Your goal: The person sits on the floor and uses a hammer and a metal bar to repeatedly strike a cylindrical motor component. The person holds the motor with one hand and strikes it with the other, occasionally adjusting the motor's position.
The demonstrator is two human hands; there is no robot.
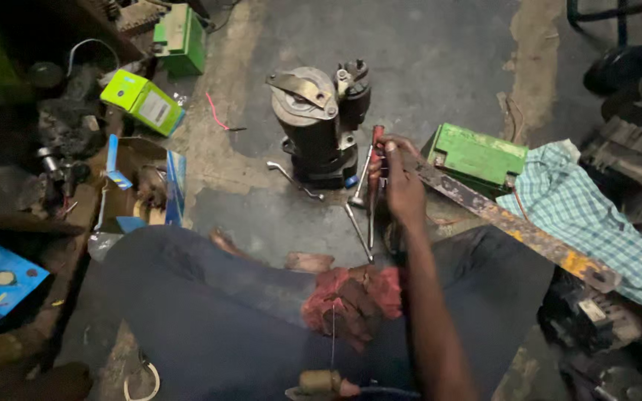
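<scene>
In the head view, the right hand [401, 186] closes around a red-handled screwdriver [374, 178], its shaft pointing down toward six o'clock. At ten o'clock from that hand stands a dark cylindrical starter motor [313, 126] on the grey concrete floor [440, 59]. A silver bent wrench [291, 178] lies at the motor's seven o'clock. A green rectangular battery [477, 154] sits at two o'clock. The left hand [351, 304] grips a red rag [321, 301] on the lap.
</scene>
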